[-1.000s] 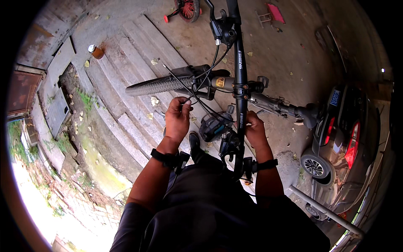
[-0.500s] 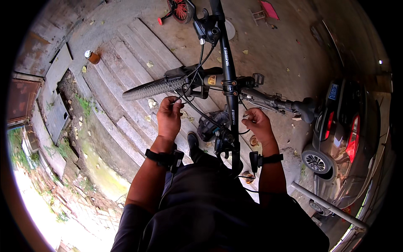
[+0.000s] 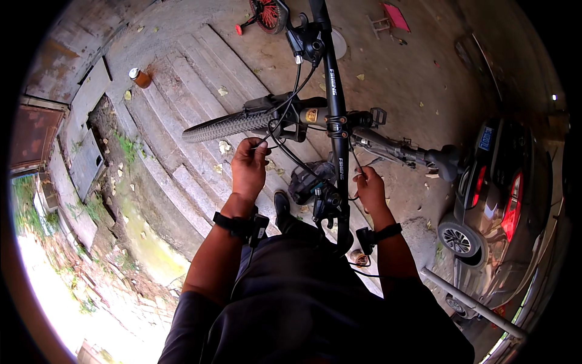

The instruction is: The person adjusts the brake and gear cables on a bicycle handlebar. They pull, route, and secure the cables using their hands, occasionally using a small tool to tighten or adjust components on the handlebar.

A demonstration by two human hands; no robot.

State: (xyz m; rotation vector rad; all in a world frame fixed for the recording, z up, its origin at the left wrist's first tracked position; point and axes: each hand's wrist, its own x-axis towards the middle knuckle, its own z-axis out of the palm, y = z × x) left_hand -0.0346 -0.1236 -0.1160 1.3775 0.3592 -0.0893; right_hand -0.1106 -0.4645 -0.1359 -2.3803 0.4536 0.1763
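Ground: bare concrete [image 3: 418, 79], scattered with leaves; long stone slabs [image 3: 197, 130] lie beyond and left of the left hand [image 3: 249, 168]. Car [image 3: 515, 242] well to the right of the right hand [image 3: 371, 185]; metal pole [image 3: 476, 304] nearer, below that hand on the right.

Bicycle: handlebar [image 3: 335, 103] stands between the hands, nearer the right; front tyre [image 3: 224, 128] just beyond the left hand, saddle [image 3: 447, 159] out to the right of the right hand. Dark bag [image 3: 305, 183] on the ground between the hands.

Left hand: thumb and forefinger pinched on a black cable [image 3: 269, 128], other fingers curled. Right hand: nearly closed, fingertips pinching a thin cable [image 3: 355, 156] just right of the handlebar.

Count: hands, 2; adult-size bicycle, 1; car, 1; bag, 1; brown jar [image 3: 140, 77], far left beyond left hand, 1.
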